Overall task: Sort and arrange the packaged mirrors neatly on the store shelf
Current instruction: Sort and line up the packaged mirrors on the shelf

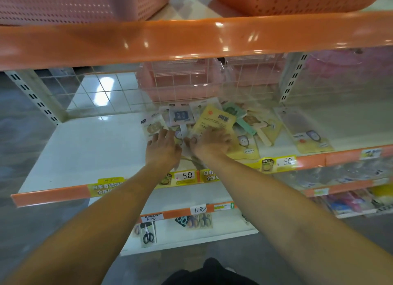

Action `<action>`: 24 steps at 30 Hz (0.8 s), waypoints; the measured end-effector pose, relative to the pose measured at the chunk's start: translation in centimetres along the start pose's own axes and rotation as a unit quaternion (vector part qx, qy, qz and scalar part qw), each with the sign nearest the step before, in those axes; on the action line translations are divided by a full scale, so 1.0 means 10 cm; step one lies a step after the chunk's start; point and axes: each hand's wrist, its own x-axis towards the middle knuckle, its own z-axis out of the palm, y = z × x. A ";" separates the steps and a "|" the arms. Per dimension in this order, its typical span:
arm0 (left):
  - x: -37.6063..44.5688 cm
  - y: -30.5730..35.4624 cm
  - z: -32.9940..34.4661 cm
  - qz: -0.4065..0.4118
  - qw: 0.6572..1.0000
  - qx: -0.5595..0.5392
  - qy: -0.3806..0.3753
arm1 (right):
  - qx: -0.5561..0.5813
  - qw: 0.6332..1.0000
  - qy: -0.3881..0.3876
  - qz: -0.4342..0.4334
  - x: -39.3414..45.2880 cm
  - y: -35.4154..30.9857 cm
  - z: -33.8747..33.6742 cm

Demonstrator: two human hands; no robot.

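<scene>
White shelf [85, 148]: loose heap of packaged mirrors [214, 123], middle. Left hand [163, 148] and right hand [210, 143] both flat on heap, fingers spread. Price tags [184, 176] on orange shelf edge. Packaged scissors [147, 234] on lower shelf.

- The two forearms are bare from the lower edge of the picture up to the wrists; no sleeve shows on them.
- The left hand [163, 147] is bare: no glove, no ring and no watch or band at the wrist.
- The right hand [210, 143] is bare too, with nothing worn on the fingers or the wrist.
- At the bottom centre a piece of dark, almost black clothing [209, 273] shows; it is too blurred to tell which garment it is.
</scene>
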 end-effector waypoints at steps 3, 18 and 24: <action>0.01 -0.06 0.00 -0.007 1.000 0.001 -0.001 | 0.005 1.000 -0.018 -0.001 -0.02 -0.04 0.03; 0.20 0.28 0.00 0.010 0.999 -0.015 -0.037 | 0.023 0.992 0.049 -0.115 0.16 0.38 -0.21; 0.33 0.81 0.10 0.043 0.997 -0.008 -0.061 | 0.013 0.991 0.091 -0.102 0.31 0.88 -0.49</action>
